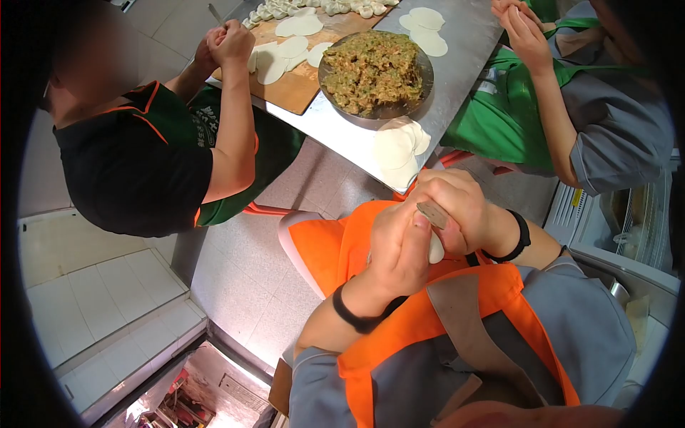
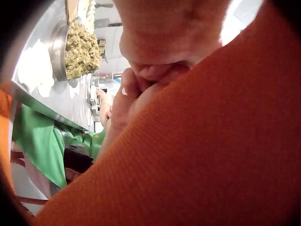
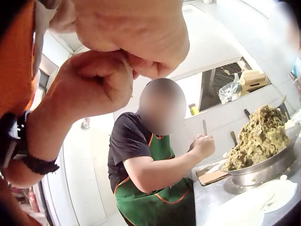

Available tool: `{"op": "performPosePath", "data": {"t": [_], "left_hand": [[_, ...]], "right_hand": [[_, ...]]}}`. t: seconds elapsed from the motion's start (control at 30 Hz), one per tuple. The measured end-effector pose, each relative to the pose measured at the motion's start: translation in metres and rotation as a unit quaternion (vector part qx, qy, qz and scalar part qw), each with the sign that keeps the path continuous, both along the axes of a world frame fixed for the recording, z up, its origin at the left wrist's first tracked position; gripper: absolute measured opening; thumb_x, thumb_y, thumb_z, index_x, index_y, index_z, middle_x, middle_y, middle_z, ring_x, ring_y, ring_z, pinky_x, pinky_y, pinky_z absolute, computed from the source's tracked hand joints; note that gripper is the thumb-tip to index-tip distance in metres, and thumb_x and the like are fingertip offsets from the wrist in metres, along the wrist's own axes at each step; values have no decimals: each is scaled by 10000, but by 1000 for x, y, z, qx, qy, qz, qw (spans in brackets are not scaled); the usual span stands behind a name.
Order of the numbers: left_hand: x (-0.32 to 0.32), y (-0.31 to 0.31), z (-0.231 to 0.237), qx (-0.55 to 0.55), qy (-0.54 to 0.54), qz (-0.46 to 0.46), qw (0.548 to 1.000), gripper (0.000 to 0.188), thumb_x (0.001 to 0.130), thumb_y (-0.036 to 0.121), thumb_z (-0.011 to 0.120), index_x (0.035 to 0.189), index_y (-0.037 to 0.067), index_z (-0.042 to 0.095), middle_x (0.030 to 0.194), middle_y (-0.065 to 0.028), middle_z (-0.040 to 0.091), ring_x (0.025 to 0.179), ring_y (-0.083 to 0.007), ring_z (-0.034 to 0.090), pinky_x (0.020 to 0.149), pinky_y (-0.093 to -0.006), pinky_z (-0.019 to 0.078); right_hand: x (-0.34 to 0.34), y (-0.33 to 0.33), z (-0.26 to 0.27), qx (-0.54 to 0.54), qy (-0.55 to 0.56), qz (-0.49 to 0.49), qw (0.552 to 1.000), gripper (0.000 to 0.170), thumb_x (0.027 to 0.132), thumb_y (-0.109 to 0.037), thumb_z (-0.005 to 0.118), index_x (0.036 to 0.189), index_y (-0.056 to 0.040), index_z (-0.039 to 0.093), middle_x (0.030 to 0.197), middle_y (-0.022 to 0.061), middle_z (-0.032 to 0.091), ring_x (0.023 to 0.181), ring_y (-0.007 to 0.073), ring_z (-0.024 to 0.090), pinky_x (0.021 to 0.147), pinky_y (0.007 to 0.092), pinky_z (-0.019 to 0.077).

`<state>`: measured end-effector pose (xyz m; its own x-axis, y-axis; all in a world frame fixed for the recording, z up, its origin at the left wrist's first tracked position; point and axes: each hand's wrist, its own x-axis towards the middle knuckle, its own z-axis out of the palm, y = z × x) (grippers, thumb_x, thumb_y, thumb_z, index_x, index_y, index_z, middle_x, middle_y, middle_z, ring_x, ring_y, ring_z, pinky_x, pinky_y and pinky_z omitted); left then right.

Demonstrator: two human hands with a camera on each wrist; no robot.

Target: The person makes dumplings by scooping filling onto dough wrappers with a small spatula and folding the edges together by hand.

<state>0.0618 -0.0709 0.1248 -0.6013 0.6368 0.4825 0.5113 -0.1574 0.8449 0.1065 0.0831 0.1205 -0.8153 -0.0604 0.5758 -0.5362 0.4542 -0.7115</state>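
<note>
- White rounded dough piece [image 1: 436, 250] sits between left hand [image 1: 397, 248] and right hand [image 1: 467, 203], clamped together around it.
- Best squeeze evenly, keeping the flat grey-brown tool [image 1: 431, 213] from nicking it.

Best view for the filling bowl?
The head view: it looks down on the metal bowl unobstructed, filling included. Left wrist shows it small and sideways; right wrist gives a side view of its wall and heaped filling, near the frame edge.
</note>
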Motion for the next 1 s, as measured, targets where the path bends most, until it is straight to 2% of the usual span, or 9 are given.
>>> {"op": "performPosePath", "data": {"t": [0.13,0.2,0.27,0.47,0.57,0.6,0.8,0.9,1.0], "left_hand": [[0,-1,7,25,-246,-48,968,373,1024,222,345,1132,-58,566,761,-73,605,558,-141,542,542,-285,430],[-1,2,18,106,-439,-87,888,429,1029,237,336,1248,-79,527,801,-65,607,579,-106,537,550,-255,434],[-7,7,0,63,-321,-25,945,459,1035,256,327,1308,-70,498,847,-70,602,595,-97,535,563,-241,440],[-10,5,8,-43,-317,-68,945,383,995,195,531,1305,-5,430,800,-51,575,652,-85,539,579,-247,443],[-7,8,-18,-19,-247,19,969,271,989,150,552,1198,4,460,764,-33,561,598,-68,519,524,-237,425],[-4,11,0,-7,-347,37,937,155,986,94,554,1087,20,463,725,-22,550,543,-55,486,475,-227,389],[-18,23,-6,-20,-341,41,939,97,1000,89,527,1041,28,465,701,-24,560,513,-46,469,445,-241,366],[-27,27,-9,-80,-300,60,949,72,1004,88,512,1025,30,474,693,-31,561,512,-60,481,455,-246,383],[-39,35,-8,-64,-150,85,983,58,1007,87,498,1016,32,482,690,-36,555,533,-80,504,487,-251,413]], "right_hand": [[-2,2,11,-47,-74,-30,996,255,922,-254,521,917,-18,620,752,128,593,626,311,600,552,366,470],[0,5,19,-109,-109,-24,988,210,917,-211,555,919,-13,624,771,127,617,645,295,616,565,349,470],[3,5,29,-83,-156,-31,984,158,901,-162,593,924,-11,630,792,128,641,665,281,633,580,336,474],[-2,13,32,27,-68,-90,993,34,902,-38,598,898,-7,613,734,106,641,593,228,620,563,303,470],[1,21,35,-48,-150,-112,981,53,920,-32,576,886,-4,606,738,96,640,597,185,622,572,297,472],[1,25,33,-51,-158,-99,981,72,932,-35,565,883,0,606,740,95,631,594,155,613,567,294,469],[-8,37,27,-34,-173,-79,981,99,948,-56,558,899,8,616,728,92,621,611,157,607,571,280,463],[-15,46,22,-32,-180,-70,981,96,948,-67,569,923,5,626,745,41,607,637,111,562,587,266,455],[-26,49,37,-185,-292,-35,937,88,930,-74,591,930,4,632,748,19,600,642,74,542,581,253,438]]}}
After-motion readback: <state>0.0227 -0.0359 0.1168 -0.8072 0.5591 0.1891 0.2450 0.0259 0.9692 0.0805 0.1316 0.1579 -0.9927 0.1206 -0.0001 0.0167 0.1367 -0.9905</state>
